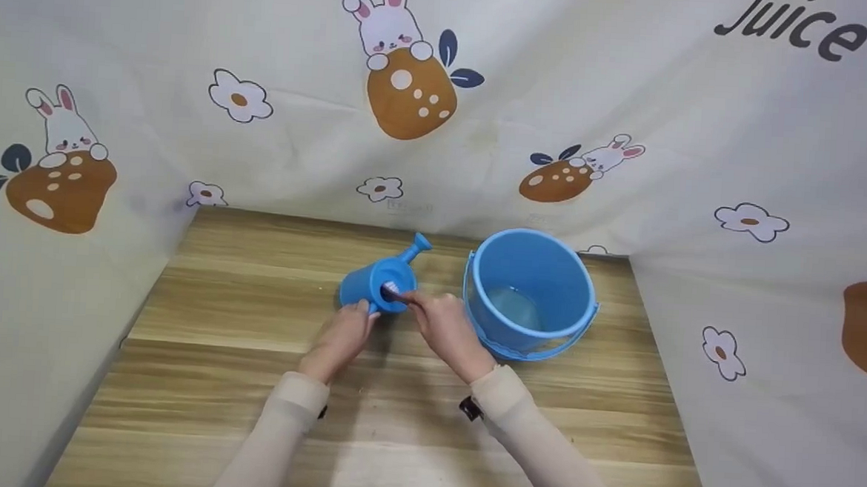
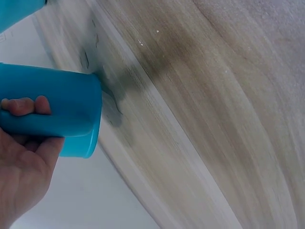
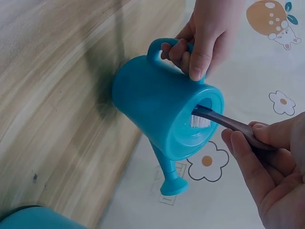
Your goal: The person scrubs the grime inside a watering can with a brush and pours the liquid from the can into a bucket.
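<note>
A pale cloth (image 1: 304, 29) printed with rabbits, brown fruit and flowers encloses the work on the far side and on both flanks, with part of the word "Juice" at the upper right. Within it lies a wood-grain table (image 1: 210, 395), its far edge meeting the cloth.

On the table's right half stands a blue bucket (image 1: 543, 275), upright, its mouth open and its handle lowered toward the person. It is the chief obstacle: it sits just beside the right hand and closes off the space on that side. Whether its pale bottom holds liquid, I cannot tell.

Two light sleeves (image 1: 542, 442) reach in from the near edge, the right one passing near the bucket.

Left of the bucket, near the table's far side, is a blue watering can (image 1: 361, 288), tilted with its mouth toward the right hand and its spout toward the far cloth. Whether its base touches the table is unclear.

The left hand (image 1: 343, 335) has its fingers curled round the can's handle. The right hand (image 1: 447, 329) pinches a dark-handled brush (image 3: 231, 124) between thumb and fingers, the white bristles inside the can's mouth; in the head view this hand hides most of the handle.

A small dark object (image 1: 471, 408) sits at the right cuff.
</note>
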`<action>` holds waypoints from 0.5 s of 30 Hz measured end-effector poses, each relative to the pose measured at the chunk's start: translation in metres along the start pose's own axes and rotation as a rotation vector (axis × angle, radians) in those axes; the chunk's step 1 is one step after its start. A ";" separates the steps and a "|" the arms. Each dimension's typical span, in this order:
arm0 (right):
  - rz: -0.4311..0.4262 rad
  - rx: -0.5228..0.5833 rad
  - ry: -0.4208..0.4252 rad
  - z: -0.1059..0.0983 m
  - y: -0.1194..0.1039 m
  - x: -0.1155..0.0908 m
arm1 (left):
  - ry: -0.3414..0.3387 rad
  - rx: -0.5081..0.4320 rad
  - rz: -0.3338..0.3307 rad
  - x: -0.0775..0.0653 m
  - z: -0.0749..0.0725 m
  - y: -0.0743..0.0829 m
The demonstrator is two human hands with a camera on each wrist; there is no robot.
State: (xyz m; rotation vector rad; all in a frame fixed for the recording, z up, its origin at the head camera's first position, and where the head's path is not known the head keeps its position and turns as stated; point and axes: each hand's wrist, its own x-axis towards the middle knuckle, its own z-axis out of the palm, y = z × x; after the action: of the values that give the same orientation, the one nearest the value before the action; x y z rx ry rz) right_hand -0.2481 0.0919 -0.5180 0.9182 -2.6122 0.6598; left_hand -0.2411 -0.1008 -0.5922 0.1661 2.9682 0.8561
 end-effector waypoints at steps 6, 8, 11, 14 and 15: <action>-0.028 -0.024 0.014 0.000 -0.002 0.000 | 0.008 -0.003 0.000 0.001 -0.001 0.001; -0.038 -0.034 0.018 0.001 -0.003 -0.001 | 0.011 0.001 0.003 0.001 -0.002 0.001; -0.075 -0.080 0.034 0.003 -0.004 -0.002 | 0.021 0.006 0.005 0.001 -0.001 0.001; -0.117 -0.123 0.053 0.005 -0.005 -0.004 | 0.043 0.008 0.014 0.000 0.001 0.001; -0.130 -0.138 0.060 0.005 -0.005 -0.005 | 0.049 0.009 0.017 0.000 0.001 0.001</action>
State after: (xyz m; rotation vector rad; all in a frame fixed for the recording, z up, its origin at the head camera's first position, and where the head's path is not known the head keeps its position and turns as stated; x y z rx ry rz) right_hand -0.2422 0.0884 -0.5228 0.9993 -2.4854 0.4598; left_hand -0.2411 -0.0994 -0.5928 0.1734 3.0205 0.8618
